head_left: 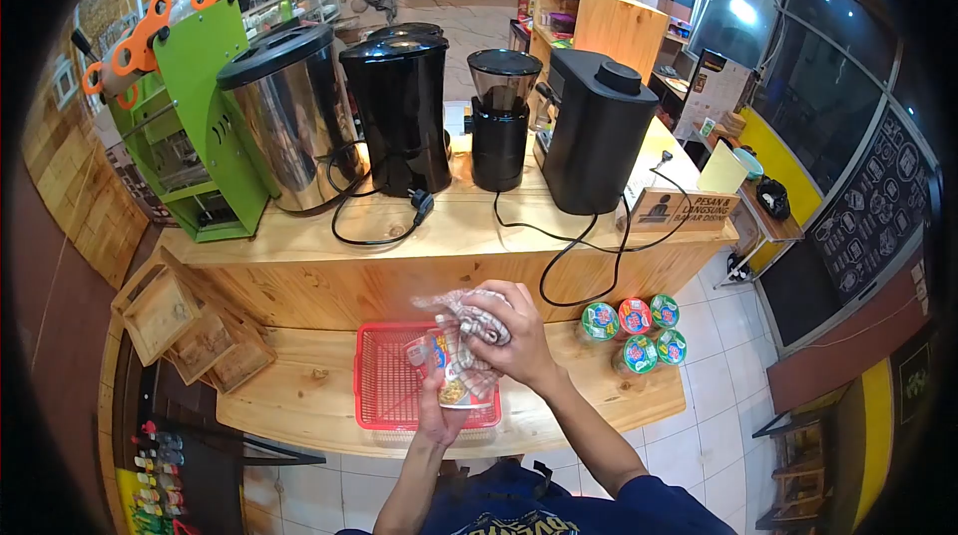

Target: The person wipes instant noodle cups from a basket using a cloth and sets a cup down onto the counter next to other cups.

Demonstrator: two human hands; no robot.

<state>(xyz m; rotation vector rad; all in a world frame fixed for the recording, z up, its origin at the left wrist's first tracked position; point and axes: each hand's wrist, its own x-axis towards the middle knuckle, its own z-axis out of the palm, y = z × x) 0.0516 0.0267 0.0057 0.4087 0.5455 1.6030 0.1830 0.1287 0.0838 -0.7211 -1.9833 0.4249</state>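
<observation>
Above the red basket (371,417), my left hand (439,415) grips a cup (455,392) with a printed label, tilted on its side. My right hand (521,335) holds a checkered cloth (479,325) against the cup's upper part; the cloth hides much of it. Several lidded cups stand grouped on the wooden counter to the right, among them a green-lidded cup (600,321) and a red-lidded cup (634,315).
On the raised shelf stand a green machine (200,116), a steel container (294,126), black appliances (399,116), a grinder (501,126) and a wooden sign (684,211). A black cable (559,300) hangs over its edge. Wooden crates (190,325) lie left.
</observation>
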